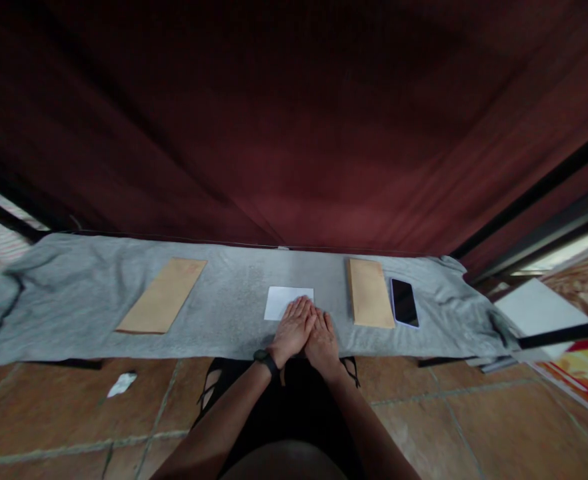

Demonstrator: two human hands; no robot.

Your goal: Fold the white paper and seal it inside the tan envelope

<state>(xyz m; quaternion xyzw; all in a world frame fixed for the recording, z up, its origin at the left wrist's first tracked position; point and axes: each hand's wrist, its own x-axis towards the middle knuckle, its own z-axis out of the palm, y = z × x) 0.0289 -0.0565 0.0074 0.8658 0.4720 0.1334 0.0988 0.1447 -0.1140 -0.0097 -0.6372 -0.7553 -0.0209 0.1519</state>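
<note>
A small white sheet of paper [287, 298] lies on the grey cloth [234, 320] in the middle of the table. My left hand [293, 328] lies flat with its fingers stretched out over the paper's near right corner. My right hand [323, 339] lies flat beside it, its fingers tucked partly under the left hand, resting on the cloth just right of the paper. Neither hand holds anything. A dark band sits on my left wrist.
A brown envelope [164, 295] lies on the cloth to the left, another brown envelope [370, 292] to the right with a dark phone [404, 302] beside it. A crumpled white scrap [123, 383] lies on the tiled floor. Dark red curtain hangs behind the table.
</note>
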